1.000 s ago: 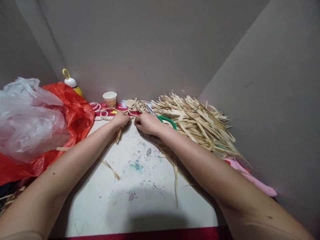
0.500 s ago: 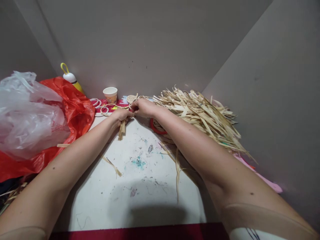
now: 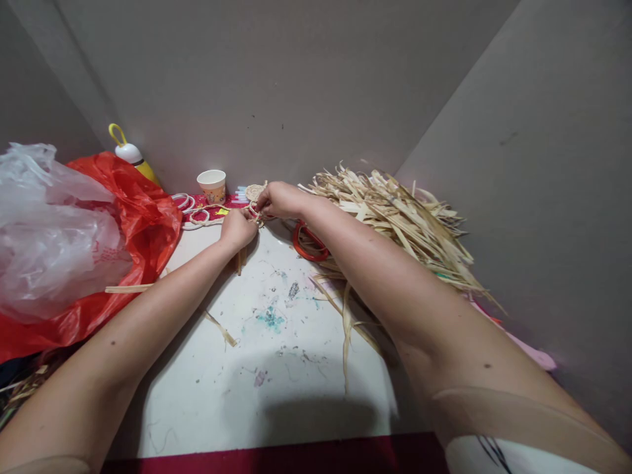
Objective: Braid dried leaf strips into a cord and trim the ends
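My left hand [image 3: 237,229] is closed around a small bundle of straw strips [image 3: 239,259], whose ends hang down below the fist. Just beyond it, my right hand [image 3: 279,199] pinches a thin twisted straw cord [image 3: 207,209] where it meets the bundle. Both hands are far out over the white board [image 3: 276,368], almost touching each other. A small coiled straw disc [image 3: 253,191] lies right behind the right hand.
A big heap of straw strips [image 3: 395,220] fills the right side, with a red ring-shaped handle [image 3: 307,245] at its edge. A paper cup [image 3: 212,185], white rings [image 3: 185,203], a yellow bottle [image 3: 131,158] and red and clear plastic bags [image 3: 74,230] stand on the left. Cardboard walls enclose the corner.
My right hand has moved away from me and up past the left hand, toward the straw disc. The green-handled scissors are hidden now and a red ring-shaped handle shows.
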A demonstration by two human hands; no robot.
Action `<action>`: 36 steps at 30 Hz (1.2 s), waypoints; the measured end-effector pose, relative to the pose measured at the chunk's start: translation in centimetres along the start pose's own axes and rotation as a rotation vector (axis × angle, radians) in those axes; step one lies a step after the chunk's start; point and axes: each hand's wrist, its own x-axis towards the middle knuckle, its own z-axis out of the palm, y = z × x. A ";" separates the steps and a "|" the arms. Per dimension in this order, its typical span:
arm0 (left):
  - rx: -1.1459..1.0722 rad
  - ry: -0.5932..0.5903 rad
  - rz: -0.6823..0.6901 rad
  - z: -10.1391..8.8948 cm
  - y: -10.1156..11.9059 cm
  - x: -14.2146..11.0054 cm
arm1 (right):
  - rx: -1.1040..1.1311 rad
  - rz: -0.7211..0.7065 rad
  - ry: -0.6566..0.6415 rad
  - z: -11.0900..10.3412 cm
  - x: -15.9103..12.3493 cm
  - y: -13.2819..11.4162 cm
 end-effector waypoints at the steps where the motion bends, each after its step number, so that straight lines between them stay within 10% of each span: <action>1: 0.029 0.012 0.019 0.0 0.0 -0.1 | 0.031 0.000 -0.011 0.1 0.2 0.1; 16: 0.121 0.169 0.150 0.9 -0.5 -0.8 | 0.068 0.035 0.063 1.6 1.8 0.2; 36: 0.120 0.053 0.085 0.4 -0.2 0.1 | 0.129 0.169 0.333 1.6 -1.4 -0.2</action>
